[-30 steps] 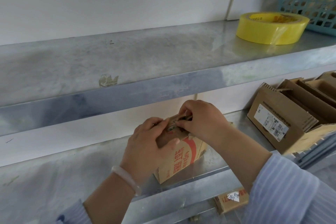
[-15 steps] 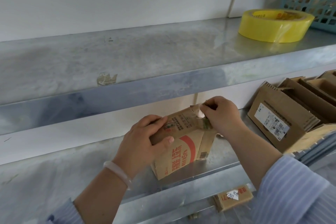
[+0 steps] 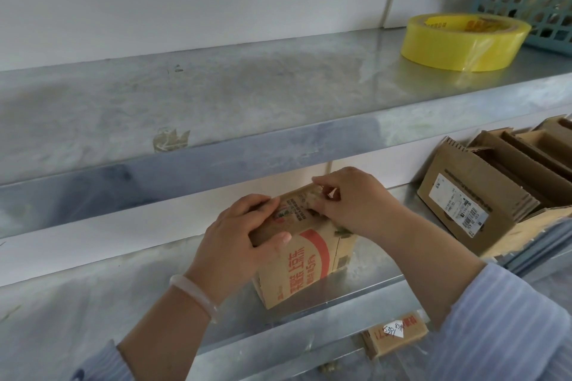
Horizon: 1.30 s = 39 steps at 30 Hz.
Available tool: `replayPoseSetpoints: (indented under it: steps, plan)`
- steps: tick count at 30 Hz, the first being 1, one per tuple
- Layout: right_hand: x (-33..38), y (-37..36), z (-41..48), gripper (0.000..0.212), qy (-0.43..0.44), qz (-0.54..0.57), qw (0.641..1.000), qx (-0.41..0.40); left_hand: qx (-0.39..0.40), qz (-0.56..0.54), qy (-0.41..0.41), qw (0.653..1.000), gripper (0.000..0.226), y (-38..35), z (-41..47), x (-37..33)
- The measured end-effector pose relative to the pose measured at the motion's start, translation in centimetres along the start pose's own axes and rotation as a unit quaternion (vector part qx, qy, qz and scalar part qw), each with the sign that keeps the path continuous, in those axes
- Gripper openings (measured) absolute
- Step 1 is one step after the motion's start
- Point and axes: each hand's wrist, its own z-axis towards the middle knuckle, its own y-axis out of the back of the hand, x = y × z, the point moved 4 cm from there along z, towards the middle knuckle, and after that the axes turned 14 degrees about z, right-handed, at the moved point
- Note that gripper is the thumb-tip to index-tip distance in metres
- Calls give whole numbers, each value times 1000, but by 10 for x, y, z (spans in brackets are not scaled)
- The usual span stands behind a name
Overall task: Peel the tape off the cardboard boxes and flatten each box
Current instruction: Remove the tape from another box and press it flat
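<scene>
1. Standing on the shelf [image 3: 93, 303], right under both hands, is the box [image 3: 309, 260]. Its long axis runs from the left hand across to the right hand, and its top tips toward the person.
2. The left hand [image 3: 238, 241] grips the box's left top edge, with the thumb on the printed front and the fingers over the top. I judge it to be the brace.
3. The right hand [image 3: 349, 204] lies over the right part of the top with its fingers curled. Its fingertips [image 3: 322, 198] pinch at the far edge and point back toward the left hand.
4. The tape is too faint to make out, but the pinch is probably on its end.
5. The right hand is nearer the seam, so the peel likely runs along the long axis, away from the left hand, while that hand holds the box down.
</scene>
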Motion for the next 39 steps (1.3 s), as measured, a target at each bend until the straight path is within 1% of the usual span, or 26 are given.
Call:
replayPoseSetpoints:
  steps: [1,2,4,5,8,10,12,17,19,20,23,25,27,29,30,31,33,34,35,37,38,39]
  plan:
    - [-2,0,2,33,-17,-17,1000,3,-1,-1,-3,1000,73,0,0,0]
    - [-3,-1,4,31,-21,-34,999,1,-4,-2,-3,1000,73,0,0,0]
    - [-3,-4,6,19,-21,-30,999,-17,-8,-1,0,1000,73,0,0,0]
    - [-4,-5,7,14,-27,-12,999,-26,-7,0,0,1000,73,0,0,0]
    - [-13,-5,11,15,-61,46,997,-23,-5,-2,-2,1000,73,1,1,0]
    - [-18,0,13,13,-68,90,993,-34,-3,-4,-1,1000,73,1,1,0]
    - [-31,11,15,12,-78,131,985,-77,-1,-9,4,1000,73,2,1,1]
    - [-83,62,3,16,-115,138,952,-250,-8,-30,10,999,72,8,-3,10]
    - [-99,74,1,15,-119,137,941,-285,-5,-35,7,999,70,6,-3,10]
    - [-104,75,2,16,-119,137,941,-285,-4,-38,8,999,69,5,-3,8]
    - [-112,64,9,29,-121,118,957,-235,-3,-76,23,997,73,-1,-2,2]
    - [-111,56,13,35,-115,61,972,-196,-11,-127,31,991,73,-2,-3,0]
    - [-102,47,10,38,-101,51,979,-169,-25,-160,42,986,83,-2,-5,3]
    - [-84,37,2,38,-56,75,983,-161,-40,-180,73,980,101,-5,-11,11]
    - [-71,31,-2,38,-23,93,983,-155,-45,-208,93,973,109,-8,-14,16]
    - [-58,23,-6,40,8,109,985,-135,-47,-251,112,960,115,-14,-18,21]
    - [-34,2,-11,52,55,105,991,-56,-41,-331,131,933,121,-24,-27,25]
    - [-27,-9,-12,59,67,84,994,-17,-40,-343,126,930,116,-27,-30,25]
    - [-24,-17,-13,61,72,58,996,6,-48,-332,117,935,105,-29,-32,24]
    - [-22,-22,-12,59,76,42,996,9,-88,-292,109,946,82,-24,-36,24]
    - [-21,-22,-13,57,80,56,995,1,-114,-280,112,947,79,-16,-36,24]
    - [-21,-22,-13,54,84,78,993,-7,-136,-266,117,947,80,-6,-36,24]
